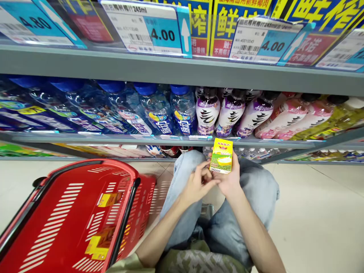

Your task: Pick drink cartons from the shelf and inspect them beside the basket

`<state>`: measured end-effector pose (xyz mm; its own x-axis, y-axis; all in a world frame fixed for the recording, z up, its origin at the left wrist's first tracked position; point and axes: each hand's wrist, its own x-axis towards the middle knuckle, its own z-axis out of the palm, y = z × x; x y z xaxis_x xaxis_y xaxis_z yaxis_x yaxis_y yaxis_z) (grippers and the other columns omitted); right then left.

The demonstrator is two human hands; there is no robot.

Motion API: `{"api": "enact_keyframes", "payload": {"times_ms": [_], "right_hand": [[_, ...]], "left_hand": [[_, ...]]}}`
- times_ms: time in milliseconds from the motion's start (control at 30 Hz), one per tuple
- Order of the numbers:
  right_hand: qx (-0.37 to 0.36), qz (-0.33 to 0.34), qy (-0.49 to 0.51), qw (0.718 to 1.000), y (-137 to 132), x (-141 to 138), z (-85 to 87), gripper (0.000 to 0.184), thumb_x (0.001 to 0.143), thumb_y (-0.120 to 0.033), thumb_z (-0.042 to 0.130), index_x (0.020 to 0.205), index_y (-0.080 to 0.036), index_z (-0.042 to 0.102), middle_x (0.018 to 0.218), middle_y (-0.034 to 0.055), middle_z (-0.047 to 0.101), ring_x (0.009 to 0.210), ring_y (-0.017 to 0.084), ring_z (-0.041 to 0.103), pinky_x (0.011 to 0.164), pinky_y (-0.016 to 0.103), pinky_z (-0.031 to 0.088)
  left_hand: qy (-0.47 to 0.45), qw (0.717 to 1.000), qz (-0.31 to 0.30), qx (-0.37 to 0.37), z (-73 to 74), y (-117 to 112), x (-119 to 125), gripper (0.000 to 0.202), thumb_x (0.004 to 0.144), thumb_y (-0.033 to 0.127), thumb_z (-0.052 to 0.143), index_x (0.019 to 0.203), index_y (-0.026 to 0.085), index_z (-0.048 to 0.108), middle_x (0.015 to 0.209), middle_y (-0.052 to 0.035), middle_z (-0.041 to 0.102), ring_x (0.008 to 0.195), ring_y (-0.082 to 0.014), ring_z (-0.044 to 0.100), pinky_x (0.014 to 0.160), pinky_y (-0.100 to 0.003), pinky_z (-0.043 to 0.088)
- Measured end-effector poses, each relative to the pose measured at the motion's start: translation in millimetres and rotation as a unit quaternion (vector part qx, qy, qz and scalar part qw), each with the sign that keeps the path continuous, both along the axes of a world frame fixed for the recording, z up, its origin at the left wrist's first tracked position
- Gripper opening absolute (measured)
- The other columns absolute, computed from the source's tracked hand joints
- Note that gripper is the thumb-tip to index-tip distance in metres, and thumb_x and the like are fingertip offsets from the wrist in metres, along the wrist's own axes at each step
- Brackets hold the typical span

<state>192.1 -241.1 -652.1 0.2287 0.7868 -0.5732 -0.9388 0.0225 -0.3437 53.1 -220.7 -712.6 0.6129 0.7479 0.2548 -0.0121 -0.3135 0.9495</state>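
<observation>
My right hand (229, 181) holds a small yellow and green drink carton (221, 156) upright in front of my knees, fingers wrapped round its lower part. My left hand (196, 185) is beside it with its fingers curled, the fingertips touching the carton's lower left corner. Both hands hover over my jeans as I squat before a grey shelf (182, 141).
A red shopping basket (71, 223) stands on the floor at my left, with yellow cartons (98, 244) seen through its wall. Blue-capped bottles (159, 112), purple bottles (207, 113) and pink bottles (284, 115) line the shelf. Price tags (148, 28) hang above.
</observation>
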Motion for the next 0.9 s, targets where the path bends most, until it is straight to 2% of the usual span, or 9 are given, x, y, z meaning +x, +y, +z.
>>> {"api": "enact_keyframes", "payload": {"times_ms": [100,233,333,433,600,767,900], "right_hand": [[-0.004,-0.006,-0.014,1.0,2.2,-2.5,1.2,0.049,0.102,-0.059,0.052,0.096,-0.017,0.076,0.087,0.0075,0.079,0.071,0.02,0.072,0.063,0.029,0.059],[-0.003,-0.011,-0.025,1.0,3.8,-8.2,3.4,0.046,0.098,-0.061,0.064,0.102,-0.017,0.075,0.093,0.0054,0.08,0.074,0.018,0.073,0.067,0.028,0.061],[0.002,-0.009,-0.069,0.998,0.6,-11.3,0.7,0.043,0.086,-0.055,0.081,0.104,-0.017,0.074,0.094,0.0054,0.08,0.074,0.019,0.074,0.074,0.033,0.064],[0.02,-0.015,-0.124,0.992,-4.6,-11.9,-3.9,0.05,0.067,-0.038,0.097,0.106,-0.019,0.071,0.091,0.0034,0.079,0.076,0.023,0.075,0.079,0.04,0.065],[0.062,-0.004,-0.18,0.982,-9.6,-9.6,-3.6,0.063,0.056,-0.023,0.099,0.11,-0.024,0.066,0.087,-0.0001,0.077,0.086,0.026,0.076,0.079,0.041,0.066],[0.083,0.038,-0.247,0.965,-10.6,-7.0,-0.1,0.069,0.051,-0.013,0.097,0.109,-0.026,0.062,0.091,-0.0029,0.075,0.086,0.022,0.074,0.076,0.034,0.064],[0.072,0.051,-0.253,0.963,-11.2,-6.1,-0.7,0.07,0.054,-0.017,0.096,0.113,-0.027,0.06,0.091,-0.0025,0.074,0.085,0.023,0.073,0.073,0.034,0.063]], "left_hand": [[0.004,0.999,0.022,-0.032,5.9,3.2,3.7,0.06,0.092,0.042,0.078,0.136,0.022,0.042,0.065,0.01,0.055,0.054,-0.0095,0.051,0.052,-0.02,0.038],[-0.003,0.996,0.037,-0.084,10.0,4.1,6.0,0.073,0.081,0.044,0.088,0.133,0.023,0.04,0.062,0.0108,0.057,0.049,-0.0104,0.051,0.048,-0.02,0.039],[-0.01,0.995,0.045,-0.089,8.4,3.6,5.3,0.083,0.076,0.047,0.091,0.135,0.023,0.038,0.064,0.008,0.062,0.048,-0.0132,0.055,0.045,-0.023,0.04],[-0.001,0.997,0.055,-0.057,6.9,4.9,2.8,0.079,0.081,0.052,0.085,0.139,0.023,0.039,0.069,0.0048,0.064,0.049,-0.0155,0.057,0.045,-0.026,0.04],[0.019,0.998,0.057,-0.002,7.0,8.9,-1.7,0.058,0.095,0.052,0.065,0.14,0.022,0.043,0.075,0.0004,0.067,0.054,-0.018,0.059,0.048,-0.03,0.039],[0.056,0.996,0.038,-0.058,12.2,9.9,-1.0,0.053,0.098,0.058,0.056,0.135,0.022,0.043,0.076,-0.001,0.071,0.059,-0.0225,0.067,0.053,-0.033,0.045],[0.133,0.985,0.045,-0.104,20.1,8.8,1.0,0.062,0.095,0.069,0.05,0.133,0.021,0.041,0.075,-0.0013,0.071,0.063,-0.0265,0.071,0.059,-0.037,0.05]]}}
